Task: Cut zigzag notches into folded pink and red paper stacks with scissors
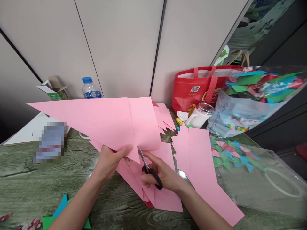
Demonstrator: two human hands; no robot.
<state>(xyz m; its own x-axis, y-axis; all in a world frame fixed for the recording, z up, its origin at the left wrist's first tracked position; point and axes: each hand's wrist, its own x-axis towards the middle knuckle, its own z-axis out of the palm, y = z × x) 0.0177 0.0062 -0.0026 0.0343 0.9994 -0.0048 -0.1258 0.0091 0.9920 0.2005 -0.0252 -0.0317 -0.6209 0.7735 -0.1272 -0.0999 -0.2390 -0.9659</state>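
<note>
A large folded sheet of pink paper (100, 119), pointed at its left end, is held up above the table. My left hand (109, 161) pinches its lower edge, thumb on top. My right hand (161, 172) grips black-handled scissors (152, 177), whose blades meet the lower edge of the sheet near a vertical crease. To the right of the blades the paper curls toward me. More pink sheets (165, 198) lie under my hands, with a bit of red paper showing below them. Another stack of pink paper (201, 156) rests right of my right hand.
Behind stand a blue-capped bottle (90, 88), an opened box (56, 91), a red bag (192, 83) and a white mug (200, 115). Clear plastic bags (254, 182) with coloured paper pieces (232, 153) are at right. Green and blue paper (61, 206) lies at lower left.
</note>
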